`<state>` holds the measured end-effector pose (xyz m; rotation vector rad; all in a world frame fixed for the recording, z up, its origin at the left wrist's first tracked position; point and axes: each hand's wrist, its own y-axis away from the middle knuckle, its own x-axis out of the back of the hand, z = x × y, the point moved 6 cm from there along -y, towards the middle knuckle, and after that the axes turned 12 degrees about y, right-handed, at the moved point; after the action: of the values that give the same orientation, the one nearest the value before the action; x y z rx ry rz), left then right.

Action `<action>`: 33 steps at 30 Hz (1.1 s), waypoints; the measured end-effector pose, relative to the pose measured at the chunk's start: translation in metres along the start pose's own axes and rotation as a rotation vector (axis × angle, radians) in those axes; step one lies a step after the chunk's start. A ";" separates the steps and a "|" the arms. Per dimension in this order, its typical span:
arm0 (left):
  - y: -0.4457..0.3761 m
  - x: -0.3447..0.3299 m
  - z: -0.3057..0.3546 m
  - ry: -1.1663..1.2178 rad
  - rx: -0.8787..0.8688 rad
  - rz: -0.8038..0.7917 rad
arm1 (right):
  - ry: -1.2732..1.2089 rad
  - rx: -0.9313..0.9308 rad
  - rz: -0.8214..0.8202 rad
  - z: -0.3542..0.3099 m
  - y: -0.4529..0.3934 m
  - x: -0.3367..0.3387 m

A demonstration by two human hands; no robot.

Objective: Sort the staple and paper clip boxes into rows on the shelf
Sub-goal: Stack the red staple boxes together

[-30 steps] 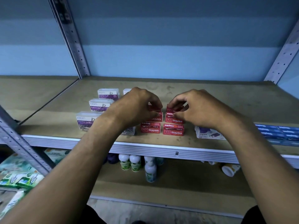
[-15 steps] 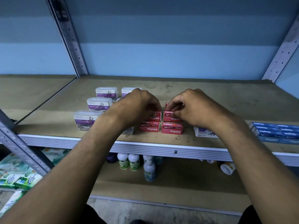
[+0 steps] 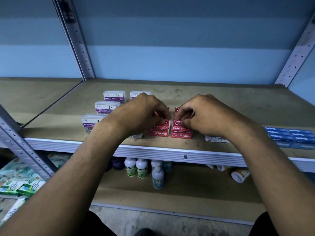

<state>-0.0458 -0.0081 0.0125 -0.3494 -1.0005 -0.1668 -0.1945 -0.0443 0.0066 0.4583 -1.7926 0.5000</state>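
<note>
- Spanning the whole view, the shelf (image 3: 221,103) is a brown board with a ribbed pale metal front edge; perforated grey uprights (image 3: 80,48) stand at its rear corners, and a wide stretch of bare board lies behind and to the right of the stock.
- Below, a lower shelf (image 3: 196,193) carries white bottles (image 3: 157,178) standing near its front and a tub lying on its side to the right.
- At the right front edge sits a block of blue boxes (image 3: 289,135); writing on them is too blurred to read.
- Left of centre, the paper clip boxes (image 3: 106,107) stand in a column running front to back, with a further one behind at the right; labels read "KREATI" and "PAPER CLIP" on a purple band.
- Centre front, the red staple boxes (image 3: 182,133) lie in two columns just back from the shelf edge, side by side with a narrow gap; front labels read "Staples", and some tops show the word upside down.
- A white box (image 3: 216,138) marked "STAPLES" lies just right of them, partly hidden by the forearm.
- The left hand (image 3: 144,114) pinches a red box in the left column with curled fingers.
- The right hand (image 3: 204,114) pinches a red box in the right column likewise; the two hands are close together, not touching.
</note>
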 end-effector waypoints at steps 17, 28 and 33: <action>0.004 -0.004 -0.001 0.021 0.028 -0.130 | 0.010 -0.014 -0.148 -0.003 0.008 -0.007; -0.001 -0.008 -0.005 -0.023 0.050 -0.129 | 0.058 -0.028 -0.132 -0.001 0.003 -0.009; -0.004 -0.010 -0.003 -0.021 0.035 -0.117 | 0.074 -0.028 -0.122 0.000 0.004 -0.008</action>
<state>-0.0497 -0.0129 0.0031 -0.2612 -1.0438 -0.2520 -0.1945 -0.0405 -0.0013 0.5203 -1.6871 0.4015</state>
